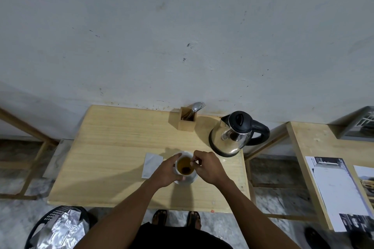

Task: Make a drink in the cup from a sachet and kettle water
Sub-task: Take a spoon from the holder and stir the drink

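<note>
A white cup [184, 166] stands on a white saucer [189, 180] near the front of the wooden table [113, 147]. It holds amber liquid with a dark lump at the bottom. My left hand [167, 173] wraps the cup's left side. My right hand [208, 168] pinches something thin at the cup's right rim; a spoon or a string, I cannot tell which. A steel kettle [232, 135] with a black lid and handle stands at the back right. A white sachet or paper [151, 164] lies flat just left of the cup.
A wooden holder [187, 118] with a spoon and fork stands at the table's back edge against the wall. A second table [315, 147] with printed sheets is to the right. A black bin [56, 226] holding silver foil sits on the floor at front left.
</note>
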